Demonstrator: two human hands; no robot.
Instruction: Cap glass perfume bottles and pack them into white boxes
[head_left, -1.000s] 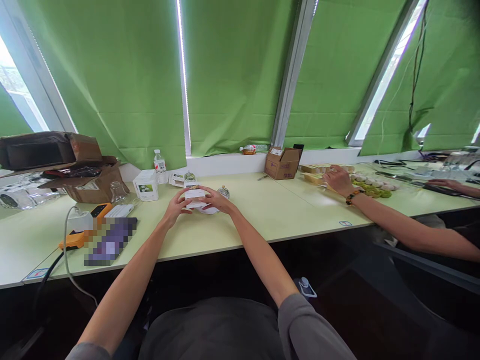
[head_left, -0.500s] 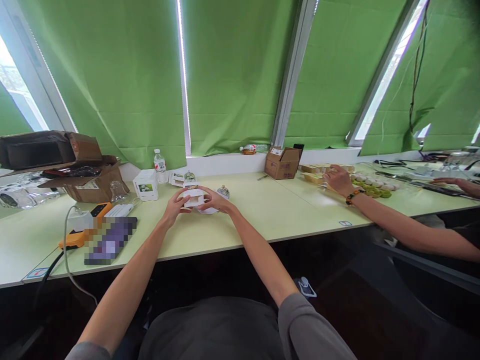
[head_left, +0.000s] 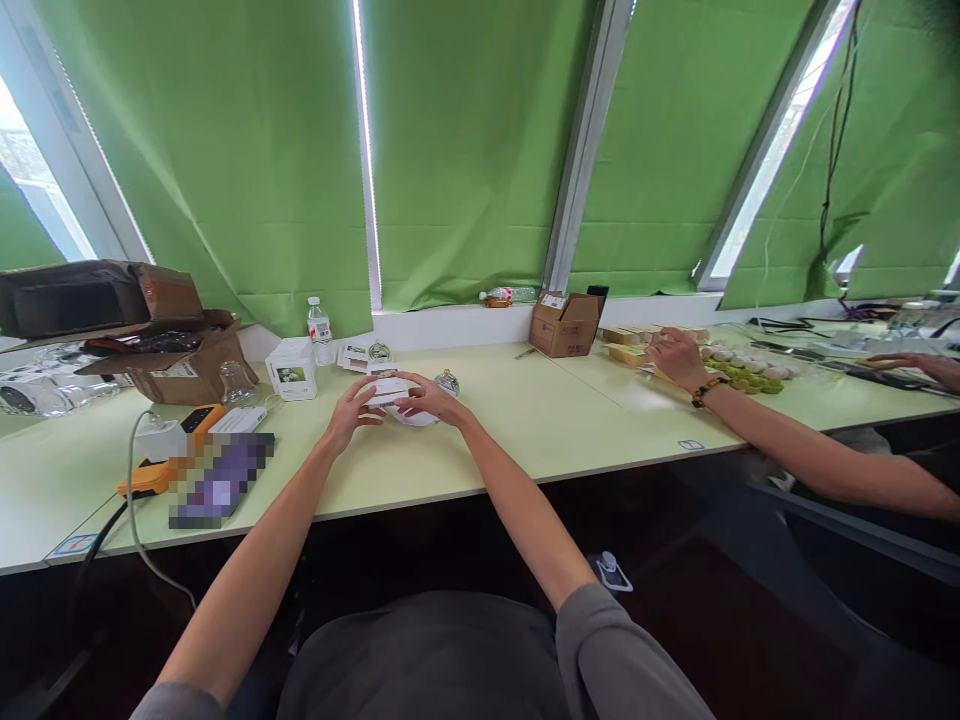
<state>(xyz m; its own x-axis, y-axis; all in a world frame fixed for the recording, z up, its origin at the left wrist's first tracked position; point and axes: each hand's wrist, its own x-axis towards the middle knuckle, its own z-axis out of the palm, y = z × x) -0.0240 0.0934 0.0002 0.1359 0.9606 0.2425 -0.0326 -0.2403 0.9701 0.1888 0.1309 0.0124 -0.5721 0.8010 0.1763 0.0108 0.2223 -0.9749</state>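
Between my two hands is a small white cardboard box [head_left: 388, 391], with its near side facing me and some dark print along its lower edge. My left hand [head_left: 349, 411] grips the box's left side with bent fingers. On the opposite side, my right hand [head_left: 433, 401] holds it with thumb and fingers. A white item [head_left: 415, 417], partly hidden by the right hand, lies on the table under the box. Just behind the right hand is a shiny, round, patterned ornament [head_left: 447, 381]. A green round object [head_left: 379, 352] lies beyond the box.
At left stand a white carton [head_left: 292, 370], a water bottle [head_left: 319, 333], and brown boxes [head_left: 180, 365] near an orange-black device [head_left: 199, 425]. A brown carton [head_left: 564, 325] sits at the back. On the right, a co-worker's hand [head_left: 679, 360] is near rows of small green and white items [head_left: 742, 372].
The small box's near opening, visible before, now looks covered by a flap. My fingers have shifted slightly around it.
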